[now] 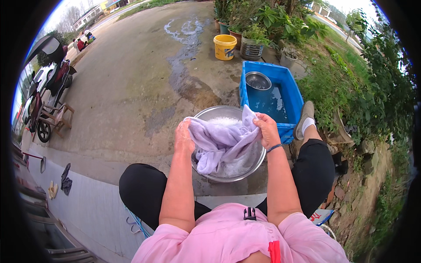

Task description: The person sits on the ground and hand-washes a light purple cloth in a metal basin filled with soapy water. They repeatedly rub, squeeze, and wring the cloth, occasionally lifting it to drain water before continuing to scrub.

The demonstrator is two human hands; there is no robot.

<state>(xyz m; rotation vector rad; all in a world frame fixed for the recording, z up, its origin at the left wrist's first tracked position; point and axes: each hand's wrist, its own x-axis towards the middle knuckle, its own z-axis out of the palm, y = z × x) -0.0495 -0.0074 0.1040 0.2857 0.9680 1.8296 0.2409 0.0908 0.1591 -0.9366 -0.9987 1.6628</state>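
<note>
A wet lavender cloth is stretched between my two hands above a round metal basin. My left hand, soapy, grips the cloth's left end near the basin's left rim. At the right, my right hand pinches the other end, with a corner of cloth sticking up beside the fingers. The cloth's middle hangs down in folds into the basin. White suds float in the basin around the cloth. A dark band circles my right wrist.
Touching or close beyond the basin stands a blue plastic crate of water with a metal bowl in it. A yellow bucket and potted plants stand farther off. At left are a wooden stool and scooters; people sit far away.
</note>
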